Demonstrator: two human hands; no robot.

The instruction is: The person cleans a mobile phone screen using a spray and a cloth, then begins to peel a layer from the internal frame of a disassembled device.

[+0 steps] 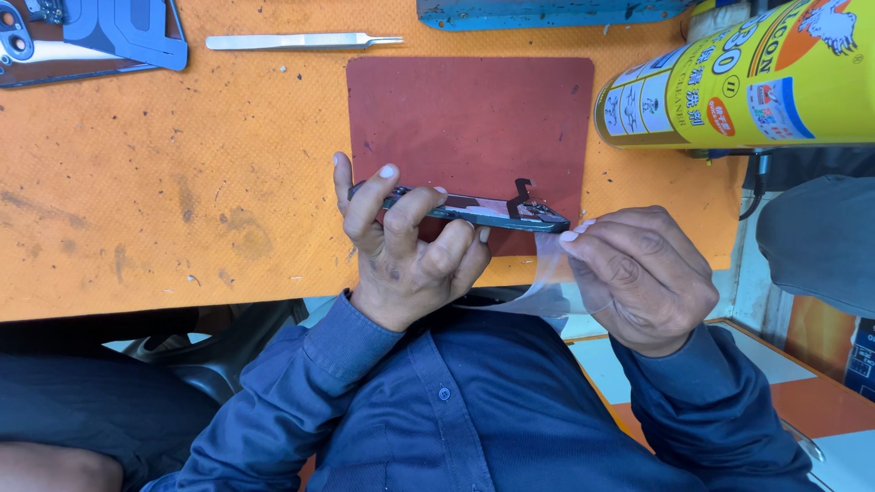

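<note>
- Your left hand (pixel 406 246) is clamped on a thin dark phone body (pixel 474 211) — fingers curled over its upper edge, thumb side beneath — and holds it edge-on above the near side of the table.
- Your right hand (pixel 638 273) is pinched together on a clear, flexible plastic film (pixel 538 287); the fingertips (pixel 572 235) sit just beside the phone body's right end, and the film bows down and left from there toward your dark blue shirt (pixel 456 401).
- A small black bracket-shaped part (pixel 521 193) sticks up from the phone body near its right end.
- Behind the phone body lies a dark red rectangular mat (pixel 469 118) on the worn orange table surface (pixel 182 182).
- Beyond the mat, a pair of slim silver metal tweezers (pixel 301 41) lies flat, tips pointing right.
- At the far left corner rests a blue angular plastic piece (pixel 123 32) on another opened device — detail there is too small to tell.
- To the right, a large yellow spray can (pixel 738 87) lies on its side, near the mat's upper right corner.
- A blue-painted metal edge (pixel 547 11) runs along the top.
</note>
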